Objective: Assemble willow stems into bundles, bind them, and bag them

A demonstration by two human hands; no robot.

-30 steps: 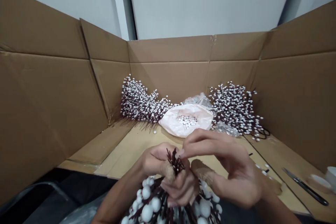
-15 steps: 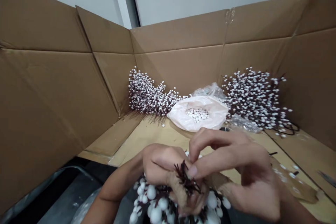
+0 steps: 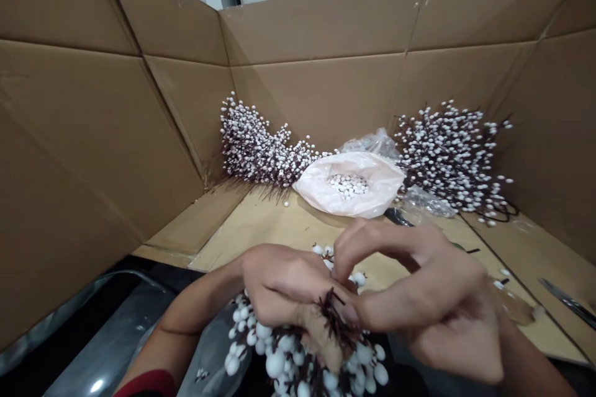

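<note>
At the near edge of a folded cardboard enclosure [image 3: 307, 18], two hands work over one white berry bunch [image 3: 288, 353], with its dark twig ends [image 3: 333, 316] poking up between them. The left hand [image 3: 284, 282] is curled shut around the bunch's tan-wrapped stem; the right hand [image 3: 433, 298] is half-curled, fingertips at the twigs, its grip impossible to tell. Cardboard walls rise left, far and right. Well beyond the hands, near the far wall, lie two berry sprays [image 3: 256, 146] [image 3: 451, 155] either side of one pale plastic bag [image 3: 349, 183] of loose berries. One pair of scissors [image 3: 568, 301] sits at the right edge.
</note>
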